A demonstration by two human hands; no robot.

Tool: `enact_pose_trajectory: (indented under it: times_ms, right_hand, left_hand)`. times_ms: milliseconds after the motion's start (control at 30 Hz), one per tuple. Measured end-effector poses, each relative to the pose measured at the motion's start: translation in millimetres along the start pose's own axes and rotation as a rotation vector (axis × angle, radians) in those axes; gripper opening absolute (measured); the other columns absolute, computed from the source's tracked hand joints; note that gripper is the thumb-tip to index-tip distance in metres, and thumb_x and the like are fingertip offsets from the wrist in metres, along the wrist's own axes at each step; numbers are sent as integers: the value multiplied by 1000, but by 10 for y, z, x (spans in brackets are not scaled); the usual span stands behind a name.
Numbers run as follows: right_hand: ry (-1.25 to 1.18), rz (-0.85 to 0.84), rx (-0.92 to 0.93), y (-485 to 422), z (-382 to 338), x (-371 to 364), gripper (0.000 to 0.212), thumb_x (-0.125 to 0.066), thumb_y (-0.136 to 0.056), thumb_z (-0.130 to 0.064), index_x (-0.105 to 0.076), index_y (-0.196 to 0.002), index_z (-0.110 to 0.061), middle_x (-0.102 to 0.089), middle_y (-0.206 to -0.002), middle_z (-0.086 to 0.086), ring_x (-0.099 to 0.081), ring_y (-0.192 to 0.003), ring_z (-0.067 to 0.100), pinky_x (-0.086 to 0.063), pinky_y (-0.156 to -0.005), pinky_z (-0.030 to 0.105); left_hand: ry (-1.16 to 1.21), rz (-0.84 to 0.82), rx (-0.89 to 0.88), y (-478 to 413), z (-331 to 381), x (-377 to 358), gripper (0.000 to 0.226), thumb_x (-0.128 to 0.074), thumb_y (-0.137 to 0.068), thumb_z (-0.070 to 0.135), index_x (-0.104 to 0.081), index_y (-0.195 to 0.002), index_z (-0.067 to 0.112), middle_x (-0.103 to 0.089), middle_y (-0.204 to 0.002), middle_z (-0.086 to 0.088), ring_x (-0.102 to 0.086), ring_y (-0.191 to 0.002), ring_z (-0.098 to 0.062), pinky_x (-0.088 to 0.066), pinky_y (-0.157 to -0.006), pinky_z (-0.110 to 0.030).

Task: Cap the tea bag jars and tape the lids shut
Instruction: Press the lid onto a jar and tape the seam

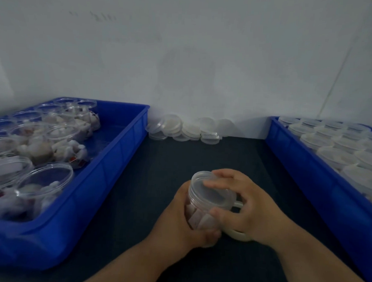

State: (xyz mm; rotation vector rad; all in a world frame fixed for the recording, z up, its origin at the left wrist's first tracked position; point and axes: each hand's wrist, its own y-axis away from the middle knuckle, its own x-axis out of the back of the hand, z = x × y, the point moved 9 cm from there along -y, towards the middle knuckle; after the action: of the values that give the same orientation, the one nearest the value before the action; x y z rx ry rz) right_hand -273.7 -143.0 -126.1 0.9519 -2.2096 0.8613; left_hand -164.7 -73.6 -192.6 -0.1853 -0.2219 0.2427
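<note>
A clear plastic jar (pixel 199 221) with tea bags inside is tilted over the dark table at centre front. My left hand (pixel 177 221) grips its body from the left and below. A translucent lid (pixel 210 192) sits on the jar's mouth. My right hand (pixel 254 212) curls over that lid, fingertips on its top and far rim, thumb against the jar's side. A whitish roll of tape (pixel 238 236) shows under my right palm, partly hidden by the hand.
A blue tray (pixel 116 159) on the left holds several open jars of tea bags (pixel 44 183). A second blue tray (pixel 291 154) on the right holds several capped jars (pixel 338 156). Loose lids (pixel 181 128) are piled against the white back wall.
</note>
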Motion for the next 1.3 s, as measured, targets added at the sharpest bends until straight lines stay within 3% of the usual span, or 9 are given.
enact_pose_trajectory:
  times_ms: [67, 133, 233, 400, 633, 1000, 1100, 1200, 1300]
  right_hand:
    - [30, -65, 18, -49, -10, 2, 51, -65, -65, -64, -54, -115, -68, -36, -134, -39, -36, -131, -7, -40, -105, 27]
    - [54, -119, 39, -94, -38, 26, 52, -65, -64, -62, -55, -114, -67, -35, -133, -41, -33, -131, -8, -37, -104, 22]
    - [104, -203, 73, -151, -81, 33, 51, -63, -63, -63, -56, -114, -67, -34, -132, -42, -31, -131, -10, -32, -101, 16]
    - [187, -225, 89, -166, -113, 12, 52, -64, -64, -65, -56, -115, -65, -33, -128, -39, -31, -126, -11, -32, -94, 9]
    - [276, -2, -25, -79, -82, -56, 50, -56, -54, -81, -42, -102, -79, -28, -114, -33, -29, -116, -11, -31, -82, 9]
    - [291, 187, -156, 49, -120, -135, 72, -49, -56, -85, -44, -122, -55, -25, -115, -16, -27, -112, 1, -33, -76, 11]
    - [285, 135, -186, 100, -130, -223, 71, -46, -65, -81, -39, -130, -54, -20, -126, -15, -20, -121, 2, -31, -85, 13]
    - [114, 3, -186, 134, -98, -256, 55, -44, -75, -74, -30, -127, -65, -2, -149, -30, -2, -140, -8, -26, -102, 21]
    - [99, -41, -173, 167, -73, -228, 60, -44, -79, -70, -30, -137, -61, 3, -152, -37, -1, -137, -21, -25, -103, 12]
  left_hand:
    - [3, -1, 11, 1, -41, 7, 99, -94, -69, 19, -34, -119, 80, -58, -121, 40, -59, -109, 16, -48, -77, -1]
    - [-3, -8, 31, -6, -94, 3, 117, -94, -69, 24, -16, -142, 71, -55, -127, 42, -56, -115, 16, -46, -82, -1]
    - [-16, -6, 51, -7, -167, 11, 134, -94, -69, 32, 14, -133, 79, -47, -130, 49, -52, -120, 19, -42, -87, 1]
    - [5, -2, 39, -27, -224, 1, 129, -92, -72, 29, 10, -132, 80, -51, -130, 45, -54, -119, 16, -44, -86, -1]
    - [-2, 30, 53, -26, -300, 28, 131, -92, -66, 34, 12, -125, 87, -55, -127, 42, -57, -117, 15, -43, -82, 1]
    - [-41, 26, 35, -46, -313, 17, 135, -93, -67, 32, 17, -124, 86, -53, -129, 43, -58, -115, 15, -45, -84, -1]
    - [-67, 21, 16, -52, -288, 1, 132, -92, -68, 32, 16, -123, 86, -52, -128, 44, -58, -113, 16, -44, -82, 1]
    - [-44, 10, 13, -47, -296, -10, 130, -91, -71, 29, 13, -125, 85, -53, -130, 42, -60, -115, 12, -47, -86, -3]
    - [-59, 27, 18, -37, -296, 9, 131, -92, -69, 33, 13, -127, 84, -53, -132, 40, -60, -117, 10, -49, -93, -9]
